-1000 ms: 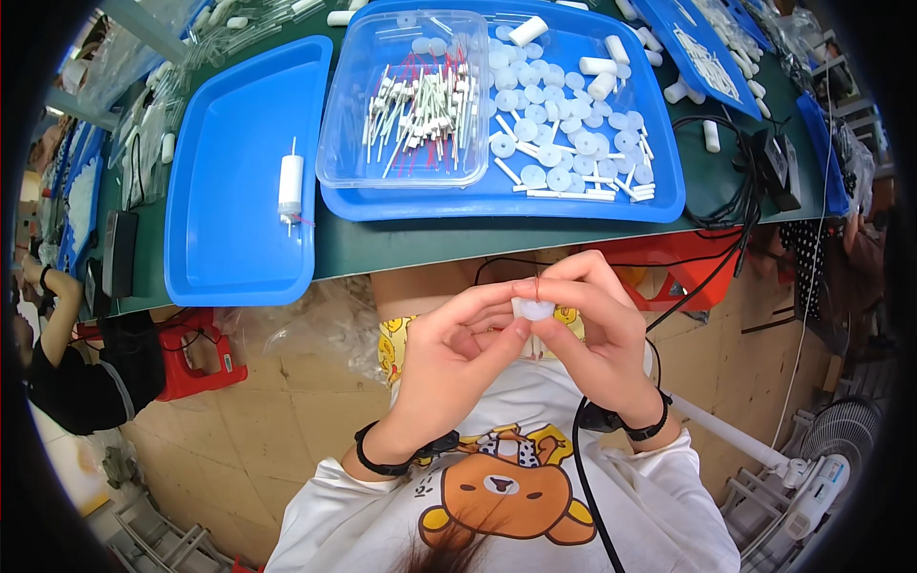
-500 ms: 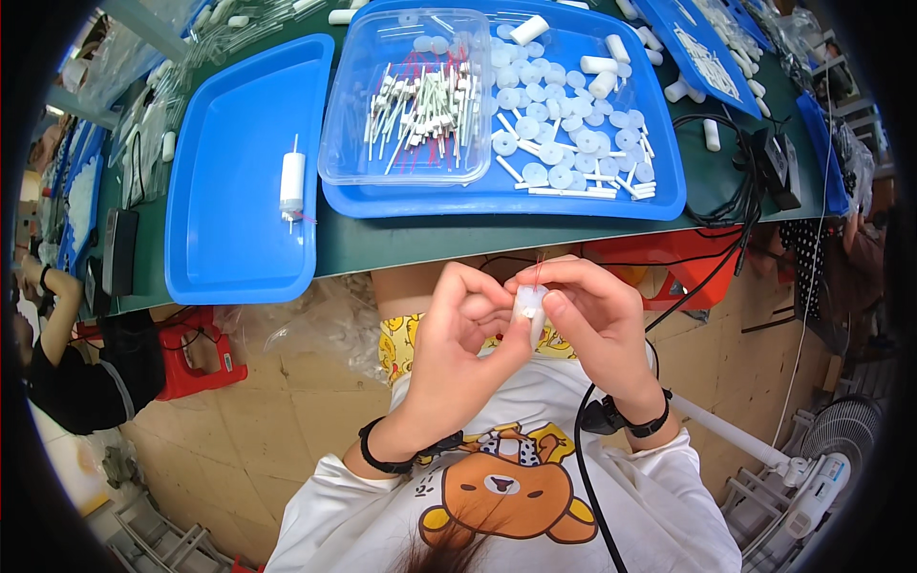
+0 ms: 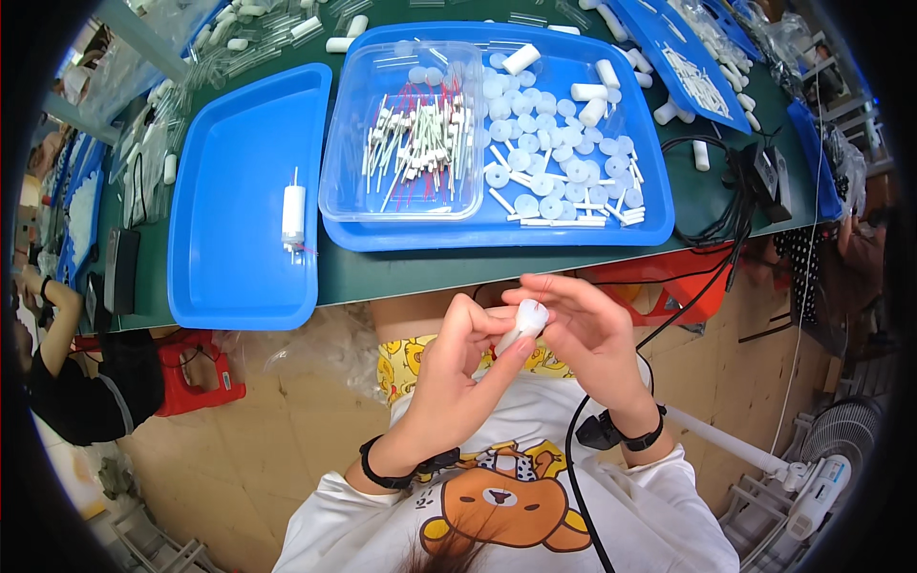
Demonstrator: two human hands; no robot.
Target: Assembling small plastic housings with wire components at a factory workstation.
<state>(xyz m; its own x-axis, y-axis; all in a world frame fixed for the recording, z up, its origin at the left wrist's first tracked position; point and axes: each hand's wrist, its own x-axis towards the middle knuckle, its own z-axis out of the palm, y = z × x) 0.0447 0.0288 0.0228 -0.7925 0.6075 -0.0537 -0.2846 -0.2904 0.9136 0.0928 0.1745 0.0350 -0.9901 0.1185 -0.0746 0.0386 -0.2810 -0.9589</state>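
Observation:
Above my lap, in front of the table edge, my left hand [image 3: 460, 358] is closed on a white cylinder [image 3: 522, 327] with a pale translucent cap. The cylinder lies tilted, its capped end up toward the right. My right hand [image 3: 597, 346] curls around that end, thumb and fingertips at the cap; the exact contact is partly hidden. A similar white cylinder [image 3: 293, 214] with thin pins and a bit of red wire lies in the left blue tray [image 3: 229, 229]. A clear plastic box [image 3: 401, 212] holds many small white pieces with red wires.
The box stands in a larger blue tray [image 3: 535, 237] beside translucent discs [image 3: 549, 181], white rods and several white cylinders. Black cables [image 3: 731, 224] hang off the table at right. Red stools [image 3: 673, 286] stand below. A fan [image 3: 836, 439] is at lower right; another person's arm [image 3: 62, 320] shows at left.
The cylinder has turned from nearly upright to tilted, its capped end now toward the right hand. Red wires that stood up from it no longer show clearly. The view has shifted slightly upward.

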